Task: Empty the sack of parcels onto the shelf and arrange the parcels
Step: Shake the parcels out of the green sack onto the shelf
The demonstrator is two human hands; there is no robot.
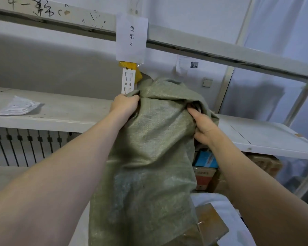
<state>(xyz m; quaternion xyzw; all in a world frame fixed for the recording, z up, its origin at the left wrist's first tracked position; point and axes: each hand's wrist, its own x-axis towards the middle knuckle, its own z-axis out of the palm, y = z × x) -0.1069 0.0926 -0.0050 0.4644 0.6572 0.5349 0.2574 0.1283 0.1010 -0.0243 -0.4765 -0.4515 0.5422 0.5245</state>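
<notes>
Sack (149,139) of green woven cloth fills the middle of the frame, hanging from mid-height down to the bottom edge. Its bunched top rises in front of the white upright post (128,82) and the front edge of the shelf (60,110). That shelf runs off to the left of the frame, and most of its board is bare. One flat, pale packet (19,106) lies near its front edge at far left, well apart from the sack. To the right of the sack a second white board (267,135) slopes towards the lower right. Cardboard boxes (205,159) are stacked under it, just beside the sack's right side. Overhead an upper rail (203,45) crosses the frame, with a paper sign (131,36) hanging from it above the post.

The left hand (124,103) clutches a fold of cloth at the sack's upper left corner, right by the post. The right hand (203,128) grips the gathered cloth on the sack's upper right, its fingers tucked into a fold. A brown parcel (212,226) shows at the lower right, touching the sack's lower part.
</notes>
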